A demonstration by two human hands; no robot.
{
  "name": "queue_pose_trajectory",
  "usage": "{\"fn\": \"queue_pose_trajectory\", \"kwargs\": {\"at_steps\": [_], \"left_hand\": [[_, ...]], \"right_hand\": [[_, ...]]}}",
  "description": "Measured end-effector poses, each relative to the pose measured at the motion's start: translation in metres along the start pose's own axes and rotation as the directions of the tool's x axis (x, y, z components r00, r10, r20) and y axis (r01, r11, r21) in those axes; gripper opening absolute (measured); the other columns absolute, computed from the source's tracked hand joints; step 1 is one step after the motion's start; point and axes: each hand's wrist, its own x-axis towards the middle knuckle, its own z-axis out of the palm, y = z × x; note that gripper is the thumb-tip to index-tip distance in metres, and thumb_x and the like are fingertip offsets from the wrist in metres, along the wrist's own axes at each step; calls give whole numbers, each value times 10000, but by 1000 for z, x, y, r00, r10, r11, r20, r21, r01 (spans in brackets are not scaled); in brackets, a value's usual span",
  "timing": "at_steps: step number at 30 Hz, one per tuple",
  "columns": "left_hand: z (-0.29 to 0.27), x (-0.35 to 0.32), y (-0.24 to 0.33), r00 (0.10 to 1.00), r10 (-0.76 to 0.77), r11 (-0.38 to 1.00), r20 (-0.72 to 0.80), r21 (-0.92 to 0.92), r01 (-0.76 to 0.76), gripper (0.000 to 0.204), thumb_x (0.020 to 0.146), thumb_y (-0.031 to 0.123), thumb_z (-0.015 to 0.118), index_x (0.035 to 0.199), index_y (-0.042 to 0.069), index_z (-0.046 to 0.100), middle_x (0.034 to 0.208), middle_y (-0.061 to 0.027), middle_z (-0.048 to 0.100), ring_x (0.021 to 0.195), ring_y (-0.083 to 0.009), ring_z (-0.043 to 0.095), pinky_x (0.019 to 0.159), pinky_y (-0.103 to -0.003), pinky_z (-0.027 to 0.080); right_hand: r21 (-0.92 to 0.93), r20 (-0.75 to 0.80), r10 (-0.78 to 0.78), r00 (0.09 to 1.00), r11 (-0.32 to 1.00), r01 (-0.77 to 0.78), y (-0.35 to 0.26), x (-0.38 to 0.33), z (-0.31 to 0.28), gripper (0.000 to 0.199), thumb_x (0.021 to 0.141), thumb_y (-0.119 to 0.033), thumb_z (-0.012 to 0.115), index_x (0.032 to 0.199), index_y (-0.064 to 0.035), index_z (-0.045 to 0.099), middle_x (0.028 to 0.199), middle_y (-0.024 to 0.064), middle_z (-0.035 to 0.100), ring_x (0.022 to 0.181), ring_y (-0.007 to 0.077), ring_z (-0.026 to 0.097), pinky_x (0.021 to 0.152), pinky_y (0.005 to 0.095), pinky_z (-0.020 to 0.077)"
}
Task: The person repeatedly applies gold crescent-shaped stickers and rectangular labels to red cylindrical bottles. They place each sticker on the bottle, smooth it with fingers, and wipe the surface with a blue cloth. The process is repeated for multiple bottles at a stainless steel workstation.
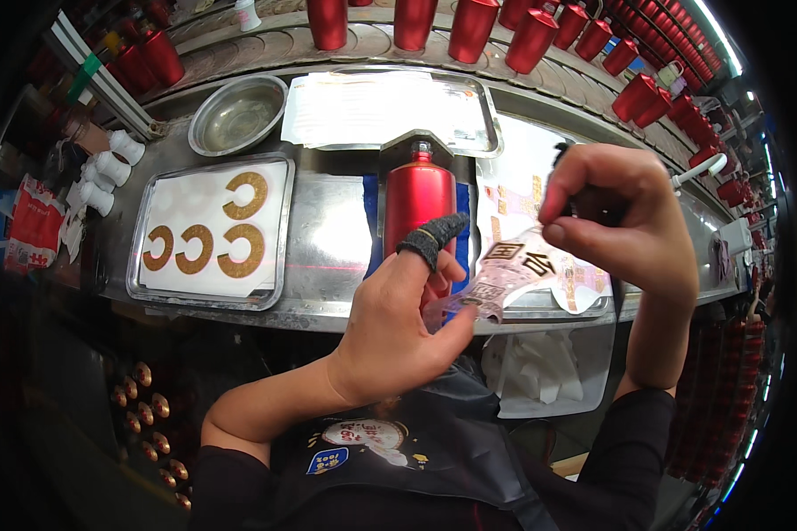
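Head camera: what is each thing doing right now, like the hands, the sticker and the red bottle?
Left hand: pinching the label's lower end.
Right hand: pinching the label's upper end.
Label: held between both hands, curled.
Red bottle: lying on the bench, untouched.
Metal bowl: upright, empty.
Left tray: holds four gold C-shaped stickers.

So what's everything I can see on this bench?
Red bottle: one, red, bench centre in a holder.
Red bottles on conveyor: many, red, along the back.
Gold C-shaped labels: four, gold, on the left steel tray.
Steel bowl: one, silver, back left.
White caps: several, white, far left.
Printed label: one, pale with dark print, held between both hands.
Left hand: dark finger cot, pinches the label.
Right hand: grips the label's upper end.
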Motion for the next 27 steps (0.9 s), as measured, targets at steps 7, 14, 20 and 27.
{"fn": "queue_pose_trajectory", "kwargs": {"at_steps": [7,14,20,27], "left_hand": [[-13,-8,-25,971,-217,972,-100,71,225,473,875,-2,662,1317,-37,497,910,-87,693,778,-139,675,686,-276,538],[-26,2,-40,956,-272,956,-106,87,281,260,873,37,698,1001,-71,499,740,-122,697,611,-177,692,575,-295,540],[-43,-1,-51,943,-325,931,-70,152,332,401,892,100,747,1159,-97,521,730,-106,691,599,-114,635,559,-255,505],[-45,15,-79,956,248,859,160,420,-293,876,881,292,763,1590,84,293,1580,-180,411,1502,-389,296,1208,-581,163]], "right_hand": [[-141,154,-35,987,988,57,70,72,33,130,824,0,742,938,21,682,823,17,675,756,56,611,680,226,491],[-276,59,-65,996,958,79,112,88,45,176,831,-55,690,999,-7,681,853,141,703,797,252,695,724,350,542],[-484,-240,-285,928,864,140,87,22,76,419,828,-119,754,1237,-161,673,964,144,637,774,299,636,673,393,525],[-440,-53,10,999,897,-32,131,-29,107,775,845,-556,743,1540,-381,447,942,219,513,779,376,577,680,419,526]]}}
